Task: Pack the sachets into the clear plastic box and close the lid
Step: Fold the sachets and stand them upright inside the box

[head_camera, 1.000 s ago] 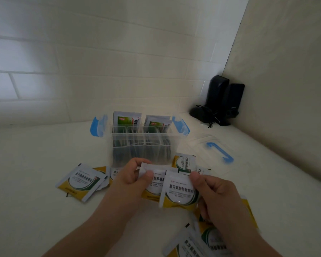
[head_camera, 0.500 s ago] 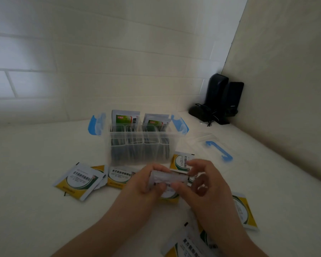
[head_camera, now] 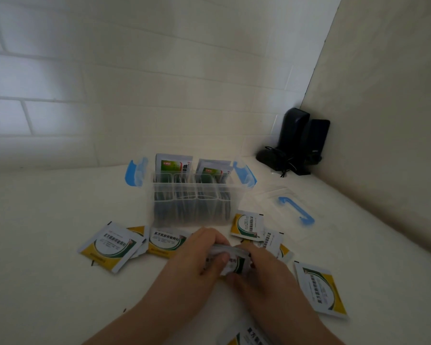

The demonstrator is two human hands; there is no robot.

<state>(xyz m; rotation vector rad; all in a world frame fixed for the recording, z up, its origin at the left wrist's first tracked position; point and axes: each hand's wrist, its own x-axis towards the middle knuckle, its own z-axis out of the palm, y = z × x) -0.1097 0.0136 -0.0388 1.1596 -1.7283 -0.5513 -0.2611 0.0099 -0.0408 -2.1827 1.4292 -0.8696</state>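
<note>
Hands, our left and right, both grip one stack of sachets just before the open box, its lid beside it.

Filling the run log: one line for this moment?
hands: both grip sachet stack | box: open | lid: off, right | loose sachets: remain

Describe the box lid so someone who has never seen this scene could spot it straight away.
Start at the clear plastic box in the middle of the white table. Just to its right the lid lies flat. It is see-through with a blue handle, unlike the yellow and white sachets beside it.
</note>
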